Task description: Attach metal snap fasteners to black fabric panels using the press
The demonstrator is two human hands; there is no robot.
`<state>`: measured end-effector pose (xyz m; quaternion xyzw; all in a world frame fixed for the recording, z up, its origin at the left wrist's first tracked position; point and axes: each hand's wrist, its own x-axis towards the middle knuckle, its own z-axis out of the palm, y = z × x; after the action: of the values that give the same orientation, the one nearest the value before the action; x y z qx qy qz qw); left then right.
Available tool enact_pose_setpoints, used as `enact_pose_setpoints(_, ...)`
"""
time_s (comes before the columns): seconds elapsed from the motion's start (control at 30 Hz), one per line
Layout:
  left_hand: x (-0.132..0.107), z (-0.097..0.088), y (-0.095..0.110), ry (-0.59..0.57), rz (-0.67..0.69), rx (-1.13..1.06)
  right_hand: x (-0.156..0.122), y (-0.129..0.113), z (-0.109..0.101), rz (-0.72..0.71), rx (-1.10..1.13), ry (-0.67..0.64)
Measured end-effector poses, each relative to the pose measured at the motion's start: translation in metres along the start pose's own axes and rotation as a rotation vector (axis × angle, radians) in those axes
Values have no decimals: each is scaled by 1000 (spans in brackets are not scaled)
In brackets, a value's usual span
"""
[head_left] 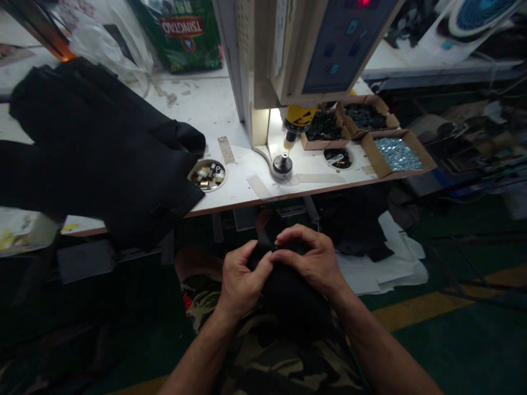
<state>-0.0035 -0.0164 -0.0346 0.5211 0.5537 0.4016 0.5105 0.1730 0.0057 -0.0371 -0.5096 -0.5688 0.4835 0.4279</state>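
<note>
Fingers [294, 237] of both hands curl in tight and pinch a black cloth [288, 299] between them. The left hand [241, 281] grips the cloth's left edge and the right hand [316, 262] its top, with the thumb tips almost meeting. The cloth is soft, matte and folded. It lies in the person's lap over camouflage trousers [288, 362], below the front edge of the table [230, 109] and apart from it.

On the smooth white tabletop stands one boxy press [329, 49] with a grey control panel and one red light. Under its yellow head sits one round metal die [282, 165], just beyond the hands. Two round wells are sunk into the tabletop: the left well [208, 175] holds small brass and steel bits, and the right well [337, 158] holds dark bits. Three open cardboard boxes stand right of the die: a near box [325, 130] and a far box [366, 116] with black parts, and a side box [397, 153] with shiny silver parts.

One big heap [102, 148] of black fabric covers the table's left end, hangs over its edge and reaches the left well's rim. Behind it stands one green carton [183, 33]. White sheets [382, 266] lie on the floor right of the knees.
</note>
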Motion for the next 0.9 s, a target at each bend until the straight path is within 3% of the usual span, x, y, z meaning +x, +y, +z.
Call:
enact_pose_setpoints(0.07,0,1,-1,6,-11,-9,0,0,-2,-33,-7,-12)
enact_pose_setpoints(0.23,0,2,-7,9,-31,-7,2,-5,-12,-75,32,-204)
enact_pose_setpoints(0.47,2,2,-3,-6,2,16,2,-3,-6,-28,-4,-28)
enact_pose_setpoints(0.57,1,2,-4,9,-11,12,2,-2,-7,-101,-4,-84)
enact_pose_setpoints(0.67,-1,1,-7,18,-17,1,1,-2,-9,-88,54,-177)
enact_pose_setpoints(0.9,0,2,-4,2,1,8,-2,-1,-2,-26,-17,-31)
